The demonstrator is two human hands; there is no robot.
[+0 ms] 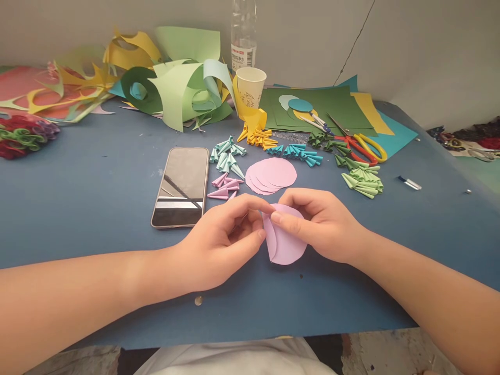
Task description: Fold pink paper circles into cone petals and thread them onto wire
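Note:
A light purple paper circle (289,242) is between my hands, its left edge folded over. My right hand (326,221) pinches it from the right, thumb on top. On the left, my left hand (230,237) has its fingers curled against the folded edge. Just beyond lies a stack of pink paper circles (273,174). Small rolled paper cones stand around it in groups: purple cones (226,186), pale blue cones (226,154), blue cones (297,152), yellow cones (260,136) and light green cones (363,179).
A phone (182,187) lies left of the cones. Scissors (361,146) with red and yellow handles rest by dark green sheets (332,104). A paper cup (251,86) and a bottle (243,36) stand at the back, beside curled paper scraps (179,94). A paper flower bunch (23,134) sits far left.

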